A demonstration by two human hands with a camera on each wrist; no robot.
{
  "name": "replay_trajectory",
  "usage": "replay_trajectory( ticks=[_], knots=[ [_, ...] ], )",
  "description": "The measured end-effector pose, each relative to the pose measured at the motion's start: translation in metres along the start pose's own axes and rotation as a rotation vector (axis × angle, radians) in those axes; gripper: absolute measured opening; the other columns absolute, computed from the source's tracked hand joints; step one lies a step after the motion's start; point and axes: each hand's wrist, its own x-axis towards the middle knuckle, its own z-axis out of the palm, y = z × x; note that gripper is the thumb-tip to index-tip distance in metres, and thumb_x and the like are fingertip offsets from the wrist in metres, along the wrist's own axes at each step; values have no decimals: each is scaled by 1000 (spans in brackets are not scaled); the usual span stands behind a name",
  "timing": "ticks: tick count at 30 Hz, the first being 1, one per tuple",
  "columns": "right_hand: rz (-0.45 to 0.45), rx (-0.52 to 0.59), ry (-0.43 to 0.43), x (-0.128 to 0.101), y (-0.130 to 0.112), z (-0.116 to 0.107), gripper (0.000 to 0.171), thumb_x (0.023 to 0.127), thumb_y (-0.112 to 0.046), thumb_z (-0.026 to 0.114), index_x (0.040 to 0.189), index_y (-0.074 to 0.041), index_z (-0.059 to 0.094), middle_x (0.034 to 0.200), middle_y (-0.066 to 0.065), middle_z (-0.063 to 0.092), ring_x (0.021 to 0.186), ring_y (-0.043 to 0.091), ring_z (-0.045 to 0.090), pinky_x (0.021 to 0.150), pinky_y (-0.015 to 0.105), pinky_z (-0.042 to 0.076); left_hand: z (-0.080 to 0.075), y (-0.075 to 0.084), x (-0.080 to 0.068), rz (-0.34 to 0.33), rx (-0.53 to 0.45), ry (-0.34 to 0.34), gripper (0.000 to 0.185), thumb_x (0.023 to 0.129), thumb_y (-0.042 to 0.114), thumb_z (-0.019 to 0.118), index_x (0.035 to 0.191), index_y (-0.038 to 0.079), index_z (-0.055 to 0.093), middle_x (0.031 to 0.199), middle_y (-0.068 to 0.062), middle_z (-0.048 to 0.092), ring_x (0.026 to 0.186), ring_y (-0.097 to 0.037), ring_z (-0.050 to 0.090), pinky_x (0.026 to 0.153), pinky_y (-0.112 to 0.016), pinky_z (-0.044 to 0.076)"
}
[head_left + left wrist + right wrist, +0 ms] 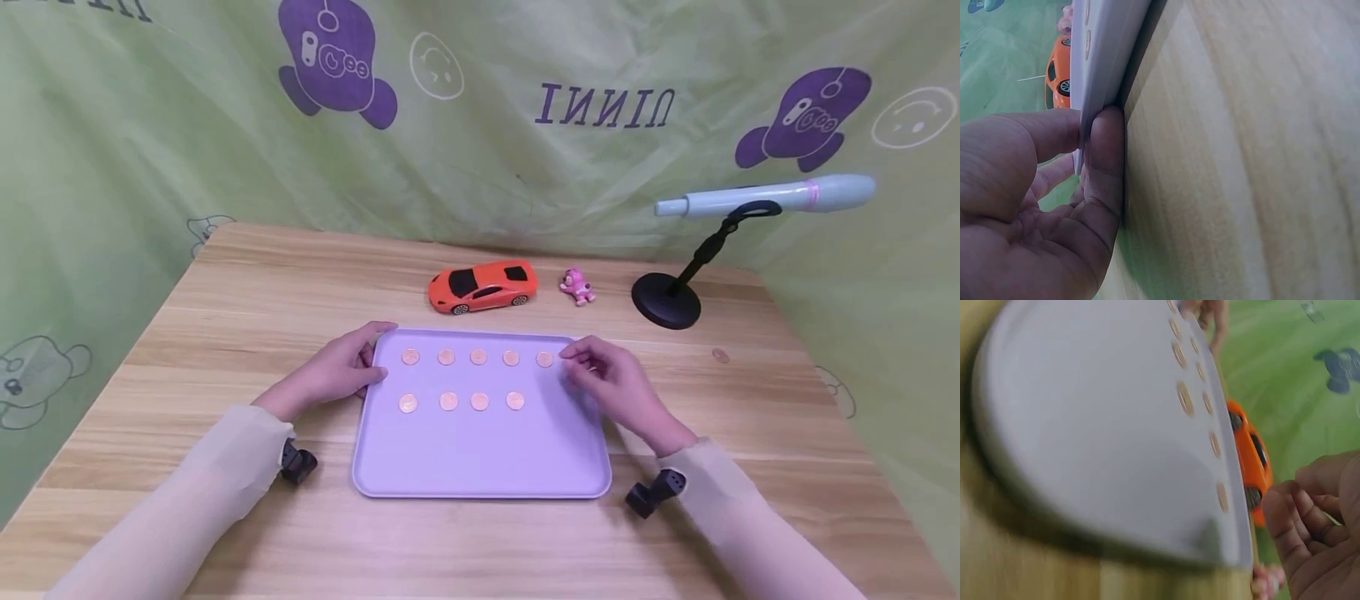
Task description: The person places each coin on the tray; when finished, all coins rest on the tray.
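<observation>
A purple tray [480, 458] lies on the table, bearing two rows of several copper coins [478, 357]. My left hand [347, 362] grips the tray's left edge; in the left wrist view its thumb and a finger [1107, 140] pinch the rim from above and below. Over the tray's upper right corner hovers my right hand [611, 379], its fingers loosely bent and nothing visible between them. Just left of those fingertips, the last coin [544, 359] of the far row lies flat. The right wrist view shows this hand [1319, 519] apart from the coins.
Behind the tray stand an orange toy car [483, 287] and a small pink figure [577, 287]. A light blue microphone [772, 197] rests on a black stand [666, 300] at the back right. One more coin [720, 355] lies on the table [765, 400] at right.
</observation>
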Motion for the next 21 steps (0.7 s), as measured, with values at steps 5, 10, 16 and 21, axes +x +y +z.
replay_trajectory(
  ticks=[5,10,16,21],
  knots=[
    [-10,-15,166,-5,27,-33,17,100,-3,67,113,8,68,99,24,71,75,2,63,67,15,58,-2,0,-1,-4,17,7,70,99,0,63,162,6,33,92,-14,55,73,-19,61,64,-29,61],
    [19,-135,318,-10,62,-66,18,99,-2,66,112,10,68,99,24,69,78,-8,54,67,6,49,-3,-1,-1,-5,21,5,70,100,0,63,162,6,32,92,-14,55,73,-19,60,64,-29,61],
    [87,-267,379,-20,94,-102,22,102,-6,61,114,12,65,102,24,63,80,-4,48,67,5,42,-2,1,-1,4,20,-1,70,100,0,63,162,6,31,93,-15,55,74,-19,60,64,-29,61],
    [167,-387,375,-24,108,-121,30,101,-7,60,120,16,62,113,33,57,96,30,54,79,23,44,0,2,0,20,9,-5,70,100,0,63,162,4,31,91,-14,55,73,-19,60,63,-29,60]
  ],
)
